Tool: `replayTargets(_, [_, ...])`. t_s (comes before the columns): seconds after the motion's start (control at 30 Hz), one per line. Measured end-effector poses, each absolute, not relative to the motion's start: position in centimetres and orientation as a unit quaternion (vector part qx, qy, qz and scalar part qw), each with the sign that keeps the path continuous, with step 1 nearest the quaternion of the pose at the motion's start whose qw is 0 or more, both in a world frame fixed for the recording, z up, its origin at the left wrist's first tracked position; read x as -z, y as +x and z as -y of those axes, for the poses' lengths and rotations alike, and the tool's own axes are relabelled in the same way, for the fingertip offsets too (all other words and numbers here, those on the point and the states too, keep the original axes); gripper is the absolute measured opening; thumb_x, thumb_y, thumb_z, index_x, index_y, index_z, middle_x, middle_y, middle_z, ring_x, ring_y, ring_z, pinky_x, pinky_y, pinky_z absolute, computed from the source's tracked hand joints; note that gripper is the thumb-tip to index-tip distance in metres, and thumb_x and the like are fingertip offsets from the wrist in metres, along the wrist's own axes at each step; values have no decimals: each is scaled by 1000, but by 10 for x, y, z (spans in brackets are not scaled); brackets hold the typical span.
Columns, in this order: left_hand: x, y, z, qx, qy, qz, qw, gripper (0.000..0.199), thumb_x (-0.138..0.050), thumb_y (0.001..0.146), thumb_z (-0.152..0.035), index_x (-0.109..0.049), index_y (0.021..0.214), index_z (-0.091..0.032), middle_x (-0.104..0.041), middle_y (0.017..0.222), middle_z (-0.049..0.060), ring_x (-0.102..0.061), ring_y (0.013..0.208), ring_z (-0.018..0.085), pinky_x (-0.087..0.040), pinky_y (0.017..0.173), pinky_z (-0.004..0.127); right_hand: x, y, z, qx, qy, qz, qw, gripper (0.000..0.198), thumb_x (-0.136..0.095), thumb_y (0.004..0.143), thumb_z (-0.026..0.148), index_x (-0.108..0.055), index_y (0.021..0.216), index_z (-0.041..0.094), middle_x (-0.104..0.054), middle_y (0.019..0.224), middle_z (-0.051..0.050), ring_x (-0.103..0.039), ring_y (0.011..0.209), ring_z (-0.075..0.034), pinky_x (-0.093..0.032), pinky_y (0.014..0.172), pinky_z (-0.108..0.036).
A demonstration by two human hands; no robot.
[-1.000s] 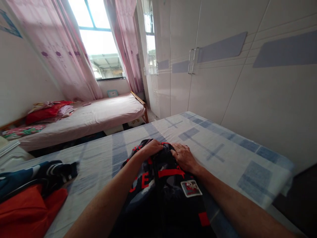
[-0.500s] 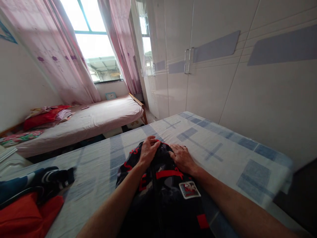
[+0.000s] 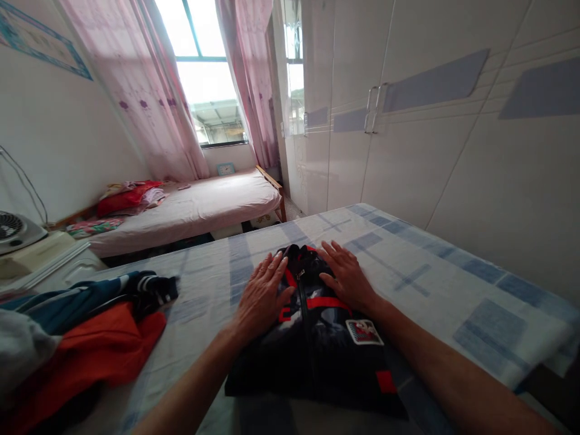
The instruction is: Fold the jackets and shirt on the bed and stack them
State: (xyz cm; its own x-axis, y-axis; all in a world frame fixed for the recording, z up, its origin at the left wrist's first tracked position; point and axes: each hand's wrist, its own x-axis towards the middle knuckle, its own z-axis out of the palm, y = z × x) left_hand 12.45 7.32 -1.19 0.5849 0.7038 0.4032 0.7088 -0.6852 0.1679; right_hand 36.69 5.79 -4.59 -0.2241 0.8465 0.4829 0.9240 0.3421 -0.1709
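A black zip-up jacket (image 3: 333, 362) with red stripes and a square patch lies folded on the bed, its collar toward the far side. My left hand (image 3: 265, 293) rests flat on the jacket's left side, fingers stretched toward the collar. On its upper right part lies my right hand (image 3: 348, 275), fingers extended and slightly spread. The zipper runs between the two hands, and its pull shows near the collar. Part of the jacket's left edge is hidden under my left hand and forearm.
The bed has a blue and white sheet (image 3: 399, 266). At left lie an orange garment (image 3: 113, 344), a teal garment (image 3: 86, 302) and a grey one (image 3: 25, 350). A second bed (image 3: 217, 205) stands by the window. White wardrobes (image 3: 421, 157) line the right side.
My left hand has moved from the collar area down onto the jacket's left side and flattened. The jacket's left part looks narrower now. The view has shifted left.
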Motion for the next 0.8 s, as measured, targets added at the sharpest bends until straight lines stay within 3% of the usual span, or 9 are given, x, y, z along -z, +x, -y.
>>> replayTargets(0.07, [22, 126, -77, 173, -894, 411, -33, 60, -42, 88, -48, -38, 138, -15, -36, 146, 11, -22, 139, 26, -20, 111, 46, 49, 365, -61, 24, -575, 793, 200, 52, -35, 93, 43, -40, 138, 18, -38, 144, -8, -27, 136, -24, -22, 109, -43])
replayTargets(0.17, [21, 131, -89, 154, -889, 424, -80, 49, -36, 90, -50, -52, 127, -21, -50, 136, 8, -37, 131, 25, -20, 110, 47, 50, 363, -63, -13, -604, 782, 156, 51, -31, 94, 42, -45, 135, 15, -44, 140, -9, -34, 132, -25, -26, 107, -43])
replayTargets(0.27, [13, 132, -96, 187, -878, 432, -86, 46, -28, 93, -46, -50, 129, -26, -44, 142, 5, -31, 135, 23, -13, 111, 48, 44, 361, -58, 40, -598, 779, 184, 51, -32, 94, 41, -40, 139, 17, -36, 146, -8, -24, 137, -25, -20, 109, -45])
replayTargets(0.33, [12, 129, -96, 185, -880, 426, -101, 47, -35, 91, -47, -47, 131, -26, -39, 145, 5, -25, 138, 24, -13, 111, 49, 39, 356, -55, 56, -568, 800, 183, 52, -34, 94, 42, -37, 140, 21, -31, 148, -6, -20, 138, -24, -18, 110, -45])
replayTargets(0.47, [20, 112, -82, 166, -882, 419, -134, 46, -39, 90, -44, -50, 129, -24, -46, 140, 6, -35, 133, 24, -25, 108, 44, 29, 351, -49, -12, -542, 832, 120, 48, -35, 94, 42, -44, 136, 22, -41, 143, -7, -32, 134, -23, -22, 109, -44])
replayTargets(0.57, [21, 86, -58, 223, -853, 452, -138, 46, -33, 91, -39, -47, 131, -21, -46, 140, 7, -41, 128, 21, -31, 106, 38, 21, 364, -29, -15, -598, 774, 209, 47, -36, 93, 39, -46, 134, 18, -46, 139, -10, -40, 128, -23, -30, 106, -41])
replayTargets(0.63, [21, 66, -37, 279, -805, 489, -185, 45, -39, 88, -40, -53, 125, -19, -53, 132, 9, -52, 118, 23, -41, 98, 36, 20, 381, -9, -38, -641, 711, 286, 45, -38, 91, 37, -48, 131, 17, -52, 132, -10, -50, 118, -23, -38, 100, -39])
replayTargets(0.7, [22, 49, -15, 310, -743, 525, -276, 44, -46, 82, -44, -60, 115, -17, -63, 115, 10, -61, 102, 24, -49, 85, 36, 24, 397, 11, -105, -679, 648, 330, 43, -42, 89, 35, -53, 126, 16, -58, 125, -11, -59, 106, -23, -46, 92, -37])
replayTargets(0.8, [22, 35, 13, 321, -671, 551, -380, 46, -55, 75, -49, -65, 104, -15, -70, 98, 9, -64, 90, 25, -51, 77, 34, 33, 411, 26, -249, -698, 561, 370, 44, -47, 86, 34, -54, 125, 15, -59, 123, -13, -64, 95, -23, -53, 80, -36])
